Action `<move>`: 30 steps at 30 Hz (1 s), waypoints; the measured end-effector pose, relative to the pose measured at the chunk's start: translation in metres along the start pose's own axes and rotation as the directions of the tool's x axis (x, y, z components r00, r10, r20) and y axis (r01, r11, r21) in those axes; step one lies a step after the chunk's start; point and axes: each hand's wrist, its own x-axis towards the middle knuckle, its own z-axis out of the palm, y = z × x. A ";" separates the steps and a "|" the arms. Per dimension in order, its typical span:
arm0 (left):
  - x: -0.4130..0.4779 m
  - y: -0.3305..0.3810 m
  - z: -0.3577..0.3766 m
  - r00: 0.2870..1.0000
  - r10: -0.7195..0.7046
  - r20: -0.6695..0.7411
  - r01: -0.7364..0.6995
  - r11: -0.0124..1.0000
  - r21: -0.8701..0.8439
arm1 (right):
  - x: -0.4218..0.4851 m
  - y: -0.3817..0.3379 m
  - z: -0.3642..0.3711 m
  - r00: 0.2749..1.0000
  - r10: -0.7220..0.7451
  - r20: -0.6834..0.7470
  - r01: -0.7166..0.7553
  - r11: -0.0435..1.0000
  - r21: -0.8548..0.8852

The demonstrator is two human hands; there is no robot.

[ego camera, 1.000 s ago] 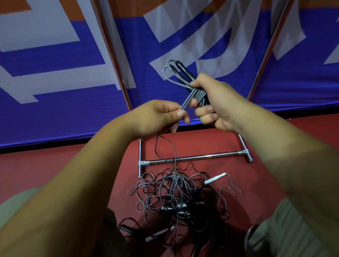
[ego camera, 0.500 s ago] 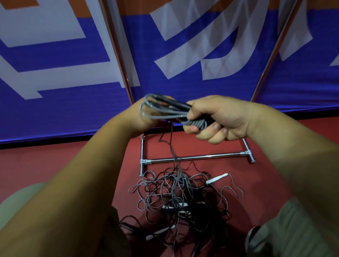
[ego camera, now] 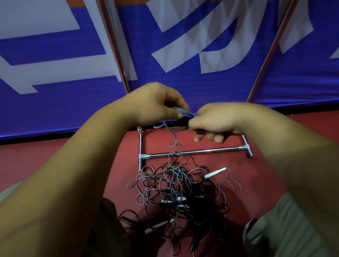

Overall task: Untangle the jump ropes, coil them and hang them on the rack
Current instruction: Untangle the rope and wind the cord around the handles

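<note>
Red matte floor meeting blue-and-white printed banner wall. One chrome tube rack standing far; one grey-black jump-rope tangle lying near. Left hand and right hand both pinching one grey coiled rope bundle.

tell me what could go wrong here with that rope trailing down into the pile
1. The gray rope gripped by the left hand and right hand trails a strand into the tangled pile; pulling may tighten knots or drag other ropes up.
2. That strand passes over the rack's base bar and might snag there.
</note>
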 end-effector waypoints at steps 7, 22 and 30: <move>0.004 -0.007 0.013 0.989 -0.117 -0.094 0.131 0.979 0.154 | 0.013 -0.004 -0.002 0.949 -0.117 -0.294 0.198 0.944 0.264; 0.007 -0.008 0.017 0.981 -0.185 -0.053 0.142 0.883 -0.448 | 0.005 -0.014 -0.010 0.961 -0.075 -0.266 0.245 0.675 0.696; 0.006 -0.010 0.028 0.976 -0.182 0.116 0.211 0.918 -0.335 | -0.002 -0.020 -0.001 0.965 -0.140 -0.223 0.258 0.669 0.697</move>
